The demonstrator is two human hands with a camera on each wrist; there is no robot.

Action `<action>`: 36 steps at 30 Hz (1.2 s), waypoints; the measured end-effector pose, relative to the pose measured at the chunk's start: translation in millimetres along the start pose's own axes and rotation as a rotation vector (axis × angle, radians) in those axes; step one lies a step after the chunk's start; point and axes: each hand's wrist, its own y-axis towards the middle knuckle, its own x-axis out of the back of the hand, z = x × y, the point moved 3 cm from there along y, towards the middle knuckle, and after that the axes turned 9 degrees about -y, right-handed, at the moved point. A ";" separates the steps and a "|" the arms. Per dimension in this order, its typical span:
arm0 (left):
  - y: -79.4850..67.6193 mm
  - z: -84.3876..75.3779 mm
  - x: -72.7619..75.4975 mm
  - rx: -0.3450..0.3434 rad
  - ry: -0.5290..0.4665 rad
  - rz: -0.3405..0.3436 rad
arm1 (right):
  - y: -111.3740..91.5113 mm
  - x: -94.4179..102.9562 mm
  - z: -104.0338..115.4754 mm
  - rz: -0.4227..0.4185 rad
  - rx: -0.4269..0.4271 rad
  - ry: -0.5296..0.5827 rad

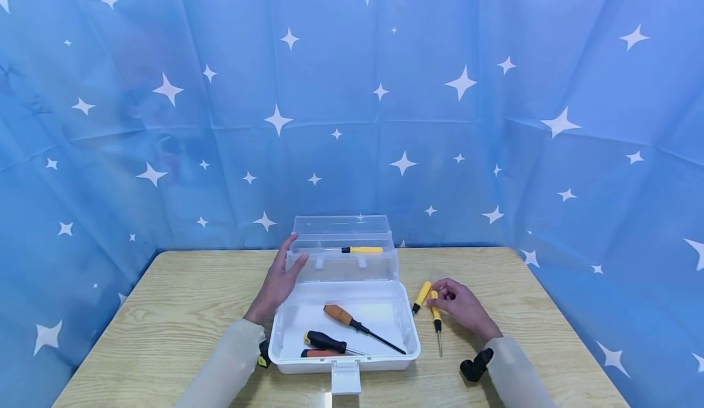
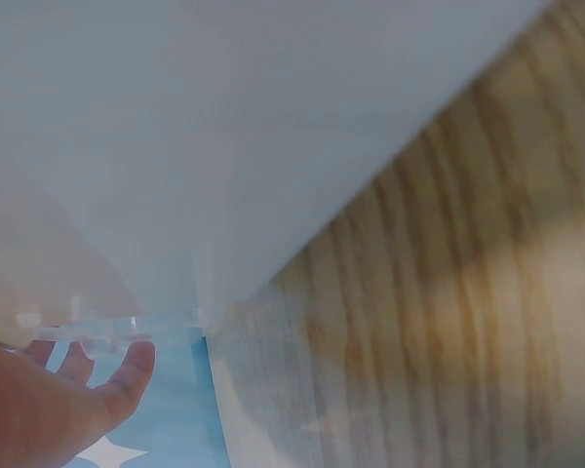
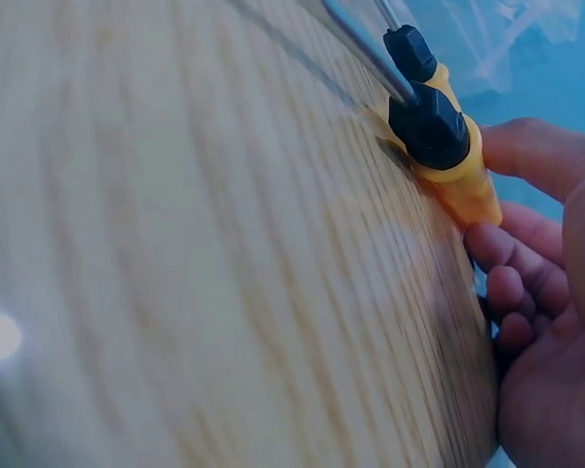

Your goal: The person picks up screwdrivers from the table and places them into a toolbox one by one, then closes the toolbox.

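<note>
One yellow screwdriver [image 1: 436,315] is pinched by its handle between the thumb and fingers of the right hand [image 1: 461,306], at the right side of an open white toolbox [image 1: 308,368] on the wood-grained tabletop [image 1: 198,286]. Just beside it, nearer the toolbox, rests a second yellow screwdriver [image 1: 421,297]. The right wrist view brings out what the head view leaves tiny: the faceted black collar, the bare metal shaft, and the remaining fingers folded toward the palm. Only the head view takes in the toolbox's contents: an orange-brown screwdriver [image 1: 340,314] lying slantwise, a black-and-yellow screwdriver [image 1: 326,340], and an orange-red screwdriver [image 1: 320,353] close to the front wall, partly hidden by it. That view alone also gives the clear lid [image 1: 341,270] standing raised at the back, a third yellow screwdriver [image 1: 363,250] lying level across it, and the white latch [image 1: 346,378] hanging in front. The left hand [image 1: 279,281] is spread at the lid's left edge, thumb well apart from the fingers; how firmly it bears there cannot be told. The left wrist view is mostly the toolbox's pale side, blurred, with fingertips near clear plastic and the blue starred curtain [image 2: 180,409] beyond. Any lettering on the handles is too small to read.
</note>
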 end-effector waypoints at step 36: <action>0.1 0.1 -0.4 0.000 0.007 -0.012 | 0.8 7.0 -1.8 -0.083 -0.134 0.183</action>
